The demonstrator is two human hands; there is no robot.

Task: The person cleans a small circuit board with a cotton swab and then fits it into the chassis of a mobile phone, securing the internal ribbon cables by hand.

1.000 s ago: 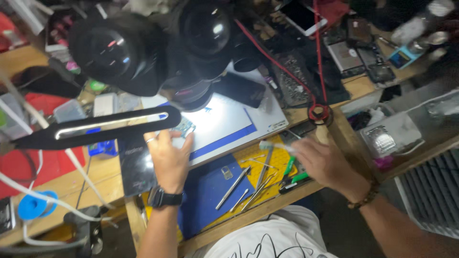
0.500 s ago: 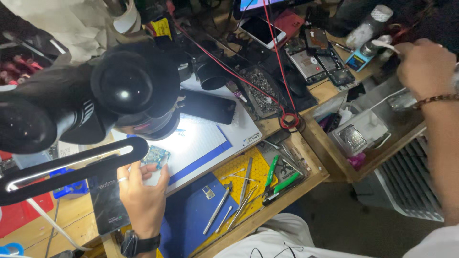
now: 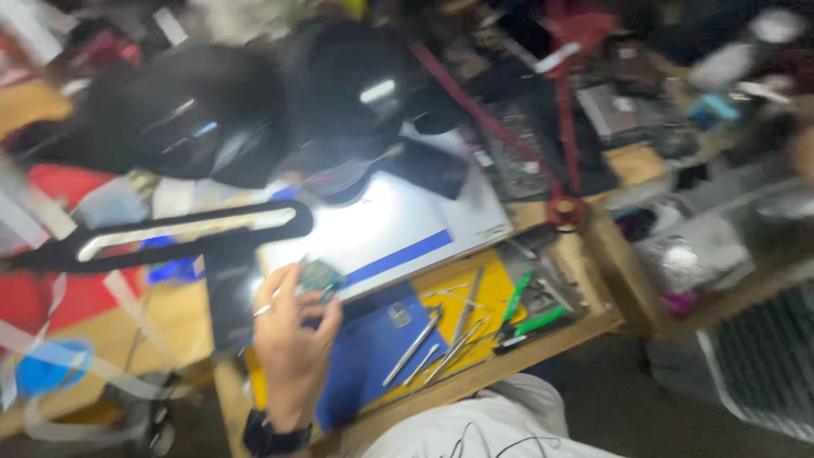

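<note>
The fingers (image 3: 309, 288) of the left hand (image 3: 292, 339) curl up from a watch-banded wrist and pinch a small green circuit board (image 3: 320, 276) at the near edge of the lit white mat (image 3: 398, 225). Right of the fingers, tweezers (image 3: 413, 346) lie on a blue pad (image 3: 365, 360), with open worktop (image 3: 170, 314) left. The right hand (image 3: 801, 148) is a blur at the frame's edge, its grip impossible to tell.

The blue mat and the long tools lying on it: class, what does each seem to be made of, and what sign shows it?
Blue mat: probably rubber or silicone, matt; it shows no glare under the lamp. Long tools: probably bare metal, thin silver-grey bars with a pale sheen. The picture is blurred, so both are guesses.
</note>
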